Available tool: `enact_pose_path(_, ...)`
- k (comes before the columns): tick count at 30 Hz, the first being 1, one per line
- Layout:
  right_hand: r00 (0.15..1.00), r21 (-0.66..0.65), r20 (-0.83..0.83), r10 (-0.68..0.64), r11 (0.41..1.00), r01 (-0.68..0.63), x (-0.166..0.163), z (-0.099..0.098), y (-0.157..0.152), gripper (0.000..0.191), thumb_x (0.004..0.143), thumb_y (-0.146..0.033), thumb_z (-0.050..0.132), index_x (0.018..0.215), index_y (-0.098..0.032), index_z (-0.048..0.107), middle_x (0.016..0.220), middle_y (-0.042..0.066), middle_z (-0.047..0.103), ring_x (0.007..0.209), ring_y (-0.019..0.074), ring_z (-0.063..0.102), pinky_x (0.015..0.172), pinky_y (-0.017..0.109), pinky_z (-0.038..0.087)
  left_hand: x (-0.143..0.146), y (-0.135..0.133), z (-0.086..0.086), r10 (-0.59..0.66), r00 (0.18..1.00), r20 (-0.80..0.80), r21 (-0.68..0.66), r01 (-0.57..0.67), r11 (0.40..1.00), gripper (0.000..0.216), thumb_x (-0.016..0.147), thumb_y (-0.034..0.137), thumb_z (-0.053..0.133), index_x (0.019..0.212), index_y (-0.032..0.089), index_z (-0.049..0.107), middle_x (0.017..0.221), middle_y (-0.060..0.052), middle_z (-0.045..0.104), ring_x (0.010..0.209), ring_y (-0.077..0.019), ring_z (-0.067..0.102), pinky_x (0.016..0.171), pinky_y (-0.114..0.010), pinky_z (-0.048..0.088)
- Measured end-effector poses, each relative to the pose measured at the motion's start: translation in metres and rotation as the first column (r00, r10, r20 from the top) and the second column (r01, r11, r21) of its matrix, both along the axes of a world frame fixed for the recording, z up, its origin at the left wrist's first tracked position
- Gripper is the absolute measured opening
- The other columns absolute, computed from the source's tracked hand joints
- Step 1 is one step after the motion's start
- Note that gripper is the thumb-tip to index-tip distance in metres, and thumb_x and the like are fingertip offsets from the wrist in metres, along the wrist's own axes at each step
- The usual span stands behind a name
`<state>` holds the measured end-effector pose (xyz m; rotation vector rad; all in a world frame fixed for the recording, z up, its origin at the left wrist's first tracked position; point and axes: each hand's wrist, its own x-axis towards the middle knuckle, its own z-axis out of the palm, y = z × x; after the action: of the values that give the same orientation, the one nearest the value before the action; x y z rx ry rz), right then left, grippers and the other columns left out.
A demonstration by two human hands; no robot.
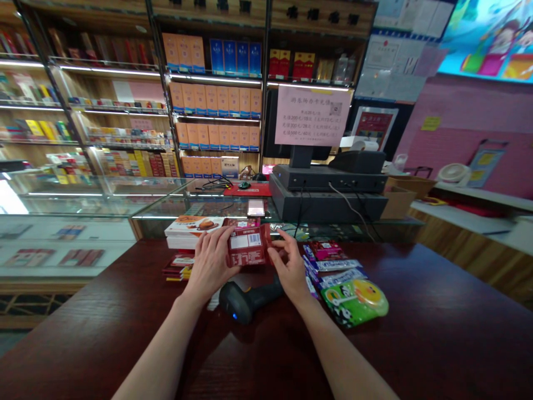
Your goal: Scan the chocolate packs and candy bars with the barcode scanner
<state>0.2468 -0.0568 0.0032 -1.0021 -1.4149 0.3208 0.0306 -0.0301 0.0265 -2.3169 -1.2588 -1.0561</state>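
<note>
Glossy red, the packet (249, 248) is between the left hand (211, 261), holding one end, and the right hand (290, 268), its grip unclear, beyond the scanner (245, 301): light, slick, I'd judge, best taken by its ends.

I look through a single camera worn on my head, facing forward and down across the bench (441, 328). It sits above and behind my left hand (211, 256) and right hand (291, 269), near enough that my forearms (160, 351) run in from the bottom edge toward the middle. My view is wide: the bench fills the near, lower part, the monitor (271, 123) stands beyond, and the shelves (216, 79) span the far background.
</note>
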Motion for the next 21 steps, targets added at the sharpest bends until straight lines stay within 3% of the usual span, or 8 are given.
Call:
enact_pose_path(3,0.999,-0.047,-0.019,0.044,0.998,-0.045,0.003,0.002,0.001,0.043,0.094,-0.033,0.059,0.134,-0.022,0.047,0.104,0.005,0.071,0.078,0.0154,0.066,0.073,0.030,0.053,-0.007,0.004,0.000,0.049,0.998,0.026,0.021,-0.050,0.999,0.087,0.074,0.029,0.074,0.149,0.021,0.032,0.144,-0.015,0.050,0.135,-0.0337,0.045,0.117,-0.053,0.029)
enact_pose_path(7,0.977,-0.184,0.102,0.189,0.968,-0.168,0.013,0.009,-0.002,0.018,0.089,-0.030,0.065,0.104,-0.022,0.059,0.089,0.001,0.070,0.082,0.0173,0.066,0.079,0.032,0.051,-0.017,0.010,-0.002,0.101,0.993,0.056,0.048,-0.104,0.993,0.085,0.075,0.030,0.074,0.148,0.020,0.033,0.144,-0.015,0.049,0.136,-0.0341,0.045,0.120,-0.054,0.025)
enact_pose_path(10,0.842,-0.380,0.295,0.452,0.864,-0.330,0.019,0.014,-0.009,0.035,0.078,-0.030,0.078,0.109,-0.024,0.062,0.101,0.001,0.072,0.099,0.0205,0.065,0.092,0.036,0.047,-0.024,0.014,-0.003,0.130,0.989,0.078,0.053,-0.134,0.990,0.085,0.074,0.030,0.075,0.148,0.020,0.033,0.145,-0.015,0.048,0.134,-0.0350,0.046,0.120,-0.055,0.025)
enact_pose_path(13,0.670,-0.547,0.465,0.578,0.783,-0.295,0.019,0.014,-0.014,0.062,0.066,-0.033,0.088,0.122,-0.028,0.062,0.121,0.002,0.068,0.114,0.0257,0.060,0.101,0.040,0.042,-0.027,0.017,-0.005,0.136,0.986,0.099,0.053,-0.141,0.989,0.087,0.074,0.030,0.076,0.148,0.020,0.032,0.145,-0.015,0.048,0.134,-0.0359,0.046,0.120,-0.056,0.027)
enact_pose_path(17,0.532,-0.610,0.586,0.611,0.765,-0.207,0.013,0.007,-0.016,0.077,0.063,-0.035,0.088,0.133,-0.026,0.057,0.130,0.007,0.064,0.120,0.0305,0.056,0.105,0.044,0.037,-0.030,0.020,-0.008,0.131,0.984,0.117,0.063,-0.139,0.988,0.088,0.074,0.029,0.075,0.149,0.020,0.031,0.145,-0.015,0.047,0.134,-0.0366,0.045,0.120,-0.056,0.027)
enact_pose_path(21,0.509,-0.608,0.616,0.602,0.774,-0.180,0.008,0.003,-0.014,0.072,0.068,-0.034,0.085,0.134,-0.027,0.056,0.126,0.006,0.066,0.120,0.0302,0.056,0.106,0.045,0.035,-0.031,0.021,-0.010,0.147,0.980,0.134,0.050,-0.155,0.987,0.088,0.074,0.028,0.075,0.150,0.019,0.032,0.145,-0.015,0.047,0.136,-0.0367,0.044,0.122,-0.057,0.023)
